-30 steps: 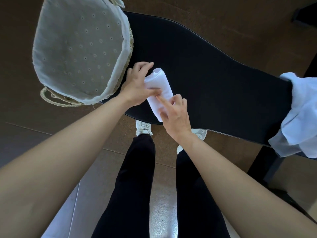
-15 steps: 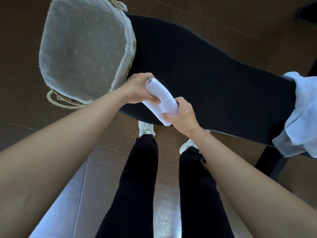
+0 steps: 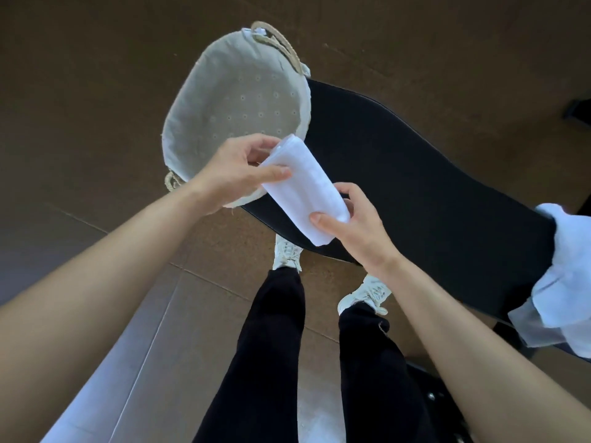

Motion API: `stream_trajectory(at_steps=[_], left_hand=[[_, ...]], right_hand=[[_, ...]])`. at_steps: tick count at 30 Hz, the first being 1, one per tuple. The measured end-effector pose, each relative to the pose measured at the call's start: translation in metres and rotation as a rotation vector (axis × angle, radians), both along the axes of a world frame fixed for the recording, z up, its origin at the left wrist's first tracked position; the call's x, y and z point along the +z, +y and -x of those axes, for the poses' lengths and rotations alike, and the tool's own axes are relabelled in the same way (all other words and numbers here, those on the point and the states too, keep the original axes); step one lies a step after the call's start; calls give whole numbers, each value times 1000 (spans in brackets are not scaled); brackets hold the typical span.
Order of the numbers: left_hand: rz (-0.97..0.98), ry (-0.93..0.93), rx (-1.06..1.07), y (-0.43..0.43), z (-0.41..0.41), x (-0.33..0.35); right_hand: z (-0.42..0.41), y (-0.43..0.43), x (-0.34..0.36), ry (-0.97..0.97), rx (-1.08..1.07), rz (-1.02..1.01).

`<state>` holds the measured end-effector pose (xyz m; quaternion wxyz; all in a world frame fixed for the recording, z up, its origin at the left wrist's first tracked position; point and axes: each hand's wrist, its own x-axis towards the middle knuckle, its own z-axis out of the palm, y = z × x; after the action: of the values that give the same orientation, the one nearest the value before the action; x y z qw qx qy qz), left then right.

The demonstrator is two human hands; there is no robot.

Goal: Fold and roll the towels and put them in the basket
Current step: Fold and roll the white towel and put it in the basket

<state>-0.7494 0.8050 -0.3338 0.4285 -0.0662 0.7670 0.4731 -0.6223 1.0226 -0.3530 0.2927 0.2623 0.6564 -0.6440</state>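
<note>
black bench (image 3: 415, 187), rolled towel (image 3: 303, 190) diagonal btwn both hands, far end twd basket (image 3: 192, 100)

The person wears slim black trousers (image 3: 271, 346) reaching the ankles and white lace-up sneakers (image 3: 287, 255). Both forearms (image 3: 128, 251) are bare along their visible length, and the left hand (image 3: 230, 174) and right hand (image 3: 355, 225) show short, plain nails.

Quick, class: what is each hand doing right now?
Left hand: holding the rolled towel at its upper end.
Right hand: holding the same towel's lower end.
</note>
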Motion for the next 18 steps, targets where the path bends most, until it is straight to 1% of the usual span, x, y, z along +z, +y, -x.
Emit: stream_trajectory(at_steps=[4, 7, 10, 12, 15, 18], left_hand=[[108, 116, 76, -40, 29, 6], [289, 233, 34, -64, 49, 5], [565, 373, -150, -83, 60, -9], [718, 447, -288, -90, 60, -22], [884, 577, -471, -100, 52, -40], [959, 713, -650, -108, 43, -59]], right_hand=[[59, -31, 11, 132, 252, -111], [104, -56, 4, 181, 495, -262], [134, -88, -15, 236, 761, -424], [143, -108, -29, 224, 927, -512], [148, -130, -50, 163, 1055, -522], [153, -143, -68, 88, 1123, -474]])
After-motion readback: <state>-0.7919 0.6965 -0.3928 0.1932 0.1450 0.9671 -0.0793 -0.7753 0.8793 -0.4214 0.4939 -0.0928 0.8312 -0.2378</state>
